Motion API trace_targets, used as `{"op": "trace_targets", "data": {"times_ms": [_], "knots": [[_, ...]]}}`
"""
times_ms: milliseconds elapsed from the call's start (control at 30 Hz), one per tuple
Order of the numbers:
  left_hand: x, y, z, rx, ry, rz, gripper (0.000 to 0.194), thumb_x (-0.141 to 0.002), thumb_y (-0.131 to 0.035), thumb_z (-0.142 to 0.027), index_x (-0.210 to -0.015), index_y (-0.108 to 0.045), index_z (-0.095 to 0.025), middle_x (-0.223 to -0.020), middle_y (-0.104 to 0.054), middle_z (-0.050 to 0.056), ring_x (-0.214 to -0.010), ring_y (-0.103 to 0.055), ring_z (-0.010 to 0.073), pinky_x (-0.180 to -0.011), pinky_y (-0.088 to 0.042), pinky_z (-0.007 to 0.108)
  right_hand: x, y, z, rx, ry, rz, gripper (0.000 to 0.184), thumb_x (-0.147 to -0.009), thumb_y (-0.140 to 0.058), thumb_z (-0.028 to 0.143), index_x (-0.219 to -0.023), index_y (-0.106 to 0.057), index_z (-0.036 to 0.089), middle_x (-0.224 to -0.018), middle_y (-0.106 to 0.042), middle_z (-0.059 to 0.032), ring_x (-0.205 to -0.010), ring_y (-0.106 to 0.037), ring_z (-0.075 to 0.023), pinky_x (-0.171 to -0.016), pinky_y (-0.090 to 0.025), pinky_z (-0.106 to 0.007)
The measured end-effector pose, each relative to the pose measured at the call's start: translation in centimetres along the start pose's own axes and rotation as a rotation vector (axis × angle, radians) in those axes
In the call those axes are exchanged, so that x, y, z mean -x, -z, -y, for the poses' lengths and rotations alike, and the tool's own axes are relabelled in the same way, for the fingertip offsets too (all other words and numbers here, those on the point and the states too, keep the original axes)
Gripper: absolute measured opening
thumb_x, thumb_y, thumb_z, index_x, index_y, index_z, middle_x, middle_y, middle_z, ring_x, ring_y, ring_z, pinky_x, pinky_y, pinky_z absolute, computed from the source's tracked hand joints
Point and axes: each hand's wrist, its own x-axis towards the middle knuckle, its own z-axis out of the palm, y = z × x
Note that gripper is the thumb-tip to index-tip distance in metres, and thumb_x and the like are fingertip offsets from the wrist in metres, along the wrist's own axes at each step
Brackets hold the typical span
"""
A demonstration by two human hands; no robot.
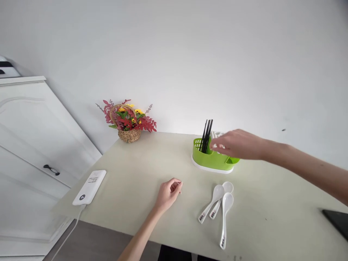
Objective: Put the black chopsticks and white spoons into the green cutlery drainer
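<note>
My right hand point(236, 144) reaches in from the right over a green utensil holder point(214, 160) with a white base. Its fingers are bent together near several upright black chopsticks point(206, 137) in the left compartment; whether anything is between the fingertips is hidden. A white part of the holder point(216, 134) shows partly behind that hand. My left hand point(169, 194) rests on the table, fingers loosely curled and nothing visible in them. To its right, three white spoons point(227, 202) lie in a loose cluster in front of the holder, handles toward me.
A wicker basket of artificial flowers point(129, 136) stands on the table point(163, 159) near the wall. At the left edge lies a white power bank point(90, 186) with a cable hanging off. A dark flat object point(337, 222) is at the far right. A white cabinet point(35, 152) stands left.
</note>
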Motion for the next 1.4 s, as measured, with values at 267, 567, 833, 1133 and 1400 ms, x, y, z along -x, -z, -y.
{"op": "trace_targets", "data": {"times_ms": [267,567,833,1133,1400], "knots": [[3.9,-2.8,-2.6,-0.316,-0.159,0.115,0.028,-0.1,-0.059,-0.048,-0.092,-0.071,-0.024,-0.074,-0.074,-0.001,-0.066,-0.06,0.0158,-0.089,-0.046,0.036,10.5,-8.8,3.1,-0.183,-0.105,0.159,0.035,-0.106,-0.036,0.036,-0.095,-0.069,0.027,-0.092,-0.079,-0.0046,-0.078,-0.073,-0.0243,-0.069,-0.044,-0.033],[5.5,-4.6,-3.2,-0.318,-0.149,0.022,0.029,-0.094,-0.067,-0.052,-0.089,-0.07,-0.023,-0.068,-0.07,0.0,-0.074,-0.066,0.0208,-0.087,-0.046,0.039,14.5,-18.5,6.9,-0.677,-0.595,0.181,0.032,-0.103,-0.046,0.053,-0.088,-0.045,0.026,-0.056,-0.069,0.006,-0.04,-0.064,-0.0172,-0.073,-0.052,-0.037],[5.7,-4.5,-3.2,-0.34,-0.115,0.03,0.023,-0.1,-0.06,-0.042,-0.09,-0.067,-0.023,-0.073,-0.072,0.0,-0.076,-0.065,0.0206,-0.09,-0.043,0.04,12.2,-22.5,7.7,-1.032,-0.828,-0.009,0.044,-0.098,-0.045,0.068,-0.105,-0.047,0.025,-0.068,-0.071,0.0002,-0.048,-0.07,-0.0196,-0.041,-0.046,-0.028],[5.9,-4.5,-3.2,-0.345,-0.116,0.012,0.017,-0.097,-0.059,-0.032,-0.086,-0.067,-0.023,-0.074,-0.072,0.001,-0.074,-0.065,0.0202,-0.088,-0.044,0.039,11.8,-23.8,6.8,-1.083,-0.747,-0.087,0.044,-0.094,-0.049,0.065,-0.077,-0.053,0.025,-0.068,-0.069,0.0001,-0.046,-0.064,-0.0176,-0.046,-0.048,-0.031],[5.5,-3.6,-7.1,-0.039,0.002,0.048,0.03,-0.102,-0.054,-0.049,-0.103,-0.067,-0.023,-0.098,-0.076,0.006,-0.067,-0.063,0.0163,-0.063,-0.048,0.03,11.9,-17.1,8.8,-0.983,-0.61,-0.261,0.053,-0.098,-0.046,0.073,-0.072,-0.053,0.027,-0.062,-0.064,0.0009,-0.054,-0.06,-0.0173,-0.06,-0.049,-0.031]]}}
